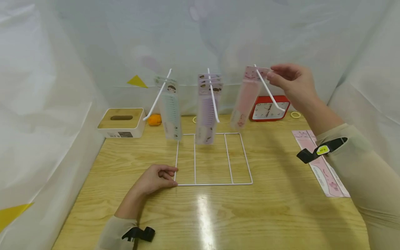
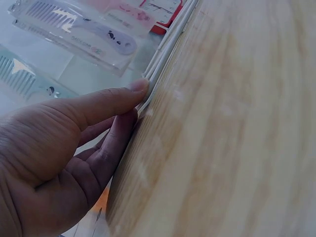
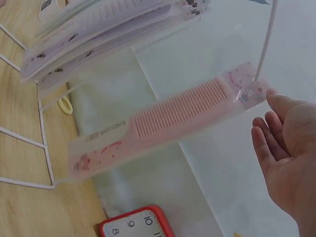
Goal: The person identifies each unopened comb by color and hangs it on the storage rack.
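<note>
A white wire display rack [image 1: 214, 184] stands on the table, with three long hooks slanting forward at its top. Thumb and fingers of my left hand [image 1: 155, 179] pinch the near left corner of its base. On the right hook hangs a pink comb [image 1: 248, 99] in a clear packet, tilted, its lower end to the left. My right hand [image 1: 295, 80] pinches that packet by the edge of its printed header, as the right wrist view [image 3: 291, 143] also shows. Purple combs [image 1: 207, 111] in packets hang on the middle hook, and green packaged combs [image 1: 170, 109] on the left one.
More pink packaged combs [image 1: 315, 152] lie on the table at right, partly behind my right forearm. Along the back stand a red clock [image 1: 260, 116], a tissue box [image 1: 122, 119], an orange ball-like thing [image 1: 154, 120] and a yellow ring [image 1: 295, 115]. White sheeting surrounds the table.
</note>
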`<state>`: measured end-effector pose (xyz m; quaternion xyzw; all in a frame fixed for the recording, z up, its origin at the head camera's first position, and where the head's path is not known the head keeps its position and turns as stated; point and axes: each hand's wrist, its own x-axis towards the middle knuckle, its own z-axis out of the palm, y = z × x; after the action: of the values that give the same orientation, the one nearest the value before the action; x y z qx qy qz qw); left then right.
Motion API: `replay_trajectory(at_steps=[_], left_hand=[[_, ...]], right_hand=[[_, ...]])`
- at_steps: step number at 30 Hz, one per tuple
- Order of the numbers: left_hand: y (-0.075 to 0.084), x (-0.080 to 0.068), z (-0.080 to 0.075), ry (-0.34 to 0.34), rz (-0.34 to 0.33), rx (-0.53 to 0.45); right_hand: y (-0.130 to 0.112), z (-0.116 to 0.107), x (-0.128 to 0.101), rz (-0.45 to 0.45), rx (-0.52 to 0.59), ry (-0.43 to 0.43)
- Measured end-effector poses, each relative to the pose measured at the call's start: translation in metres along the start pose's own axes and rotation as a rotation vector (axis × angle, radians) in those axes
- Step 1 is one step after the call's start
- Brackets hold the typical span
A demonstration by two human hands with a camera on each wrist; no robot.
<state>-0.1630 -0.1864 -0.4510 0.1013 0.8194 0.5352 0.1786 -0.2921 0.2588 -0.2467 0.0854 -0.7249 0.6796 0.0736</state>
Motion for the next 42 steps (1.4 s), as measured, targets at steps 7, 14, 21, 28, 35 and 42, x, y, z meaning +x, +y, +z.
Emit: replay_trajectory(at_steps=[7, 14, 21, 28, 35, 42], left_hand=[[-0.004, 0.002, 0.001, -0.004, 0.016, -0.007], [-0.003, 0.002, 0.0, 0.003, 0.006, -0.008], [-0.002, 0.001, -0.001, 0.001, 0.002, -0.003], [-0.003, 0.002, -0.002, 0.001, 0.003, 0.0], [-0.003, 0.001, -0.001, -0.003, 0.008, -0.002], [-0.003, 0.002, -0.002, -0.004, 0.007, -0.005]], right_hand=[[0.038, -0.039, -0.015, 0.061, -0.303, -0.033], [0.088, -0.078, -0.03, 0.08, -0.547, -0.119], [0.134, -0.114, -0.036, 0.04, -0.702, -0.159], [0.164, -0.141, -0.04, 0.016, -0.782, -0.212], [0.188, -0.168, -0.043, -0.157, -0.922, -0.262], [0.195, -0.182, -0.049, -0.003, -0.944, -0.244]])
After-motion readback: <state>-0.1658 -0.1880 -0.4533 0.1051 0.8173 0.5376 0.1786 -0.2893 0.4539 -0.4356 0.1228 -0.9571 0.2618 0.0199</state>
